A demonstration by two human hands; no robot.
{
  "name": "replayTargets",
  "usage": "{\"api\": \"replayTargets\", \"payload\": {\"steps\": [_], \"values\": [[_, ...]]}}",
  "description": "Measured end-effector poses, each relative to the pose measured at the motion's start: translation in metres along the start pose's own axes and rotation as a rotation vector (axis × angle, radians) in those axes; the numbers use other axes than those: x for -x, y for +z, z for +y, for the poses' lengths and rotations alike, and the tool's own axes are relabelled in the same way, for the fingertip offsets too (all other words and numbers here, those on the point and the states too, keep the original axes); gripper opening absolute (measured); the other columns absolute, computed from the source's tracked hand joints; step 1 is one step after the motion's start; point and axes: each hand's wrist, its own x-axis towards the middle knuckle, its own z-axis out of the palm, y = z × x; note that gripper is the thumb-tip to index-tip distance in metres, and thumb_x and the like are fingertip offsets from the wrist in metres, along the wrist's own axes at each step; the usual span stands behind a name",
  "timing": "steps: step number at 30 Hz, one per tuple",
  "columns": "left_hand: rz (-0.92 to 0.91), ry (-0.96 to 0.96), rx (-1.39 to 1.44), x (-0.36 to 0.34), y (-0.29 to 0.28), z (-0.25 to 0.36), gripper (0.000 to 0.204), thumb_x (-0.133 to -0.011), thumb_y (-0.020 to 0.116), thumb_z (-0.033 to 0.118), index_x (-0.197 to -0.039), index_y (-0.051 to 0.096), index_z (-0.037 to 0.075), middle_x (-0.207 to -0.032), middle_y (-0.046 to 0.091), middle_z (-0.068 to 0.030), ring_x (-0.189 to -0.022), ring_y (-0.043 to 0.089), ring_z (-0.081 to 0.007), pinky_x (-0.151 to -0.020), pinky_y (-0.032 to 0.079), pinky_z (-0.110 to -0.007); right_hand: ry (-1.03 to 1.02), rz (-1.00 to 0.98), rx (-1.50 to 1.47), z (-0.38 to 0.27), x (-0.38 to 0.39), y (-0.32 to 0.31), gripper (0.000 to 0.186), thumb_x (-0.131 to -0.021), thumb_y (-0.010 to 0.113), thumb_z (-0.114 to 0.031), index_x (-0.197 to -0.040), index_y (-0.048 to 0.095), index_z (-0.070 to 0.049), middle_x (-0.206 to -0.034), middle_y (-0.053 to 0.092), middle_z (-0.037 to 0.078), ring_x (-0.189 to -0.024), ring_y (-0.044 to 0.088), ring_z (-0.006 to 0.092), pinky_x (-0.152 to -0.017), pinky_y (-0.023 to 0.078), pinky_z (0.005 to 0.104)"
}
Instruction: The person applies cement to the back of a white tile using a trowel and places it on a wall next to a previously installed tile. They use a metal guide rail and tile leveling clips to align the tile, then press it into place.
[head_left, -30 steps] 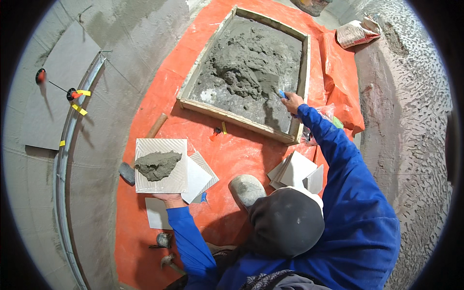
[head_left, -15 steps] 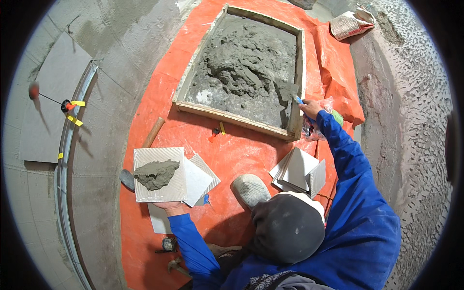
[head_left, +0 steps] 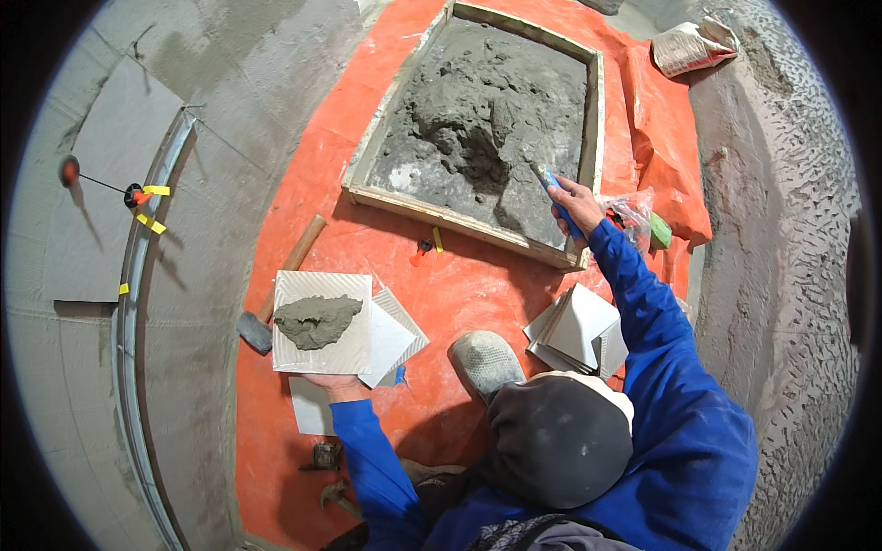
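My left hand point(head_left: 335, 381) supports a square tile point(head_left: 349, 356) from beneath its near edge, so most of its fingers are hidden. A lump of grey mortar point(head_left: 317, 321) sits on the tile's ribbed face. My right hand point(head_left: 577, 207) is closed around the blue handle of a trowel point(head_left: 559, 195), over the near right corner of a wooden mortar box point(head_left: 441, 216). Little of the trowel's blade can be made out against the wet mortar point(head_left: 496, 110) heaped in the box.
Stacked tiles point(head_left: 588, 321) lie at right, others point(head_left: 390, 340) beside my held tile. A mallet point(head_left: 254, 332), tape measure point(head_left: 326, 455) and hammer point(head_left: 335, 496) rest on the orange sheet point(head_left: 450, 294). A bag point(head_left: 694, 48) stands far right; a metal rail point(head_left: 129, 367) runs along the left.
My right hand has moved left and slightly down with the trowel, over the box's near right corner. The mortar there has been scooped and shifted. My left hand still holds the loaded tile.
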Motion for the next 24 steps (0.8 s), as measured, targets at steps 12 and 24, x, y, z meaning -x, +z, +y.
{"api": "replayTargets", "payload": {"steps": [12, 24], "values": [[-0.13, 0.011, 0.253, -0.03, 0.008, -0.035, 0.065, -0.097, 0.037, 0.056, -0.144, 0.046, 0.012, -0.148, 0.045, -0.0141, -0.134, 0.043, -0.0374, -0.111, 0.033, -0.057, -0.519, -0.262, 0.074, -0.097, 0.148, 0.079, 0.061, -0.087, 0.062, -0.004, -0.144, 0.041, -0.002, -0.098, 0.062, 0.01, -0.07, 0.059, 0.0119, -0.06, 0.05, 0.0258], [-0.295, 0.068, 0.443, -0.017, 0.019, -0.015, 0.063, -0.097, 0.04, 0.056, -0.139, 0.052, 0.011, -0.142, 0.052, -0.0128, -0.132, 0.046, -0.0365, -0.11, 0.034, -0.059, -0.871, -0.459, 0.853, -0.085, 0.191, 0.158, 0.055, -0.082, 0.066, -0.001, -0.134, 0.057, -0.018, -0.078, 0.057, 0.013, -0.07, 0.062, 0.0324, -0.064, 0.051, 0.0395]]}}
